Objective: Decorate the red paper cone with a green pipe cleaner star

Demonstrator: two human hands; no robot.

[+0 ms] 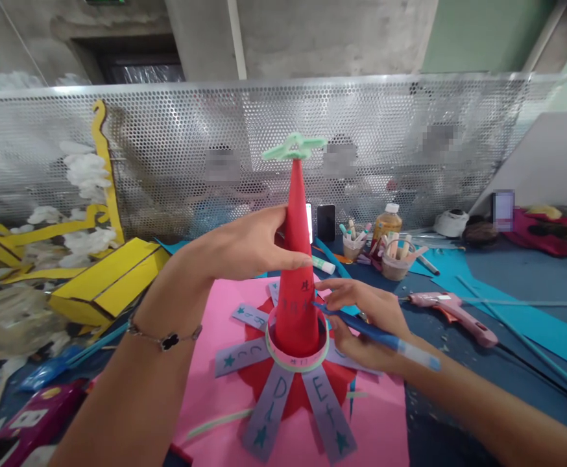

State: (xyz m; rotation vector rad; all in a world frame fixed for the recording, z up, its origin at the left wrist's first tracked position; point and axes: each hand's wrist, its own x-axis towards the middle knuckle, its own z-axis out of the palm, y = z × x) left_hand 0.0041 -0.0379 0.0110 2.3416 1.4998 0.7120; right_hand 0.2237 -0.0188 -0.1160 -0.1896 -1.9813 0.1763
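A tall red paper cone point(297, 259) stands upright in the middle, topped by a pale green pipe-cleaner shape point(295, 146). My left hand point(252, 243) is wrapped around the cone's upper half from the left, thumb across its front. Dark handwriting marks the cone's lower front. In my right hand point(361, 318) is a blue pen point(381, 335), its tip at the cone's right side beside the writing. Around the cone's base runs a pinkish ring point(297, 359). Purple paper strips point(274, 410) with letters and stars fan out from it over red paper, on a pink sheet point(215, 415).
A pink glue gun point(451, 311) lies at right with its cord trailing. Behind stand cups of markers point(396, 259), a bottle point(389, 224) and a phone point(325, 222). A yellow box point(111, 279) and craft scraps fill the left. A perforated metal panel point(176, 143) borders the back.
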